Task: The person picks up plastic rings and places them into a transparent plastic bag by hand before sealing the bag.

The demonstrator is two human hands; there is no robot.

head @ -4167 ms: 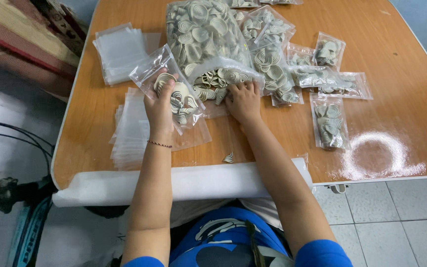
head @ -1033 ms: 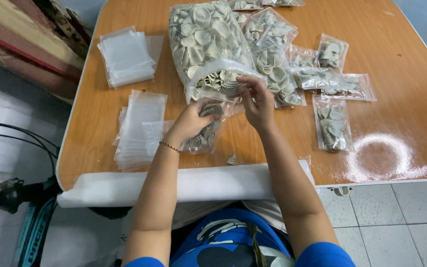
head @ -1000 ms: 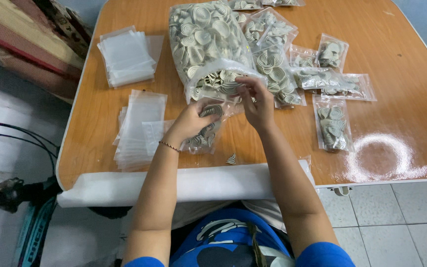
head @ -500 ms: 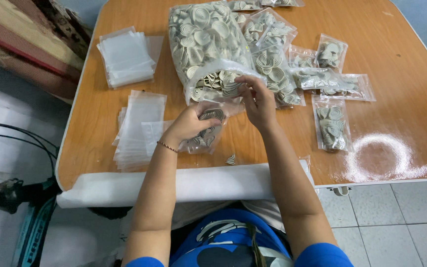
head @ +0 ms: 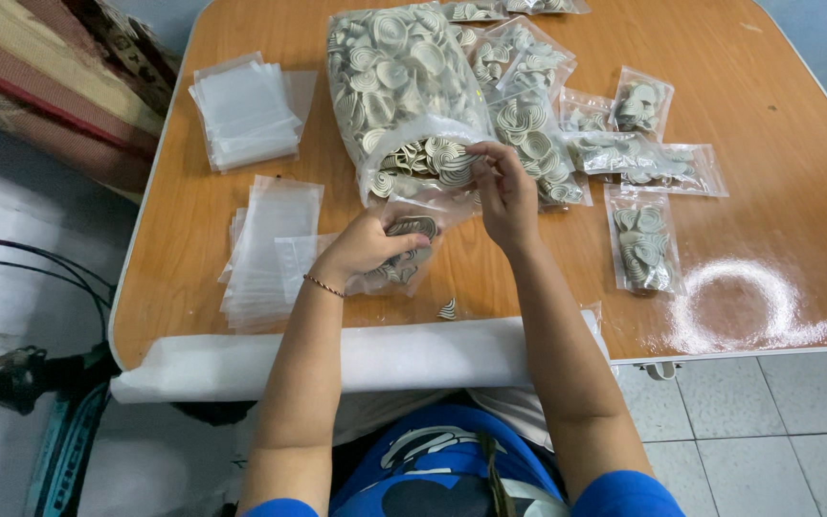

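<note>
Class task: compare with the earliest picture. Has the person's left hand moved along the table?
Yes. The left hand has come nearer the table's front edge, away from the big bag of spiral pieces.

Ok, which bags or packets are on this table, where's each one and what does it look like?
Big clear bag: table centre, open, full of beige spiral pieces.
Small clear bag: held by left hand, part filled.
Filled packets: right side, flat, clear.
Empty bags: left stacks, clear, rectangular.

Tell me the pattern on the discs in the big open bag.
Pale beige discs with dark spiral swirls, clearest in the head view through the clear big bag.
</note>
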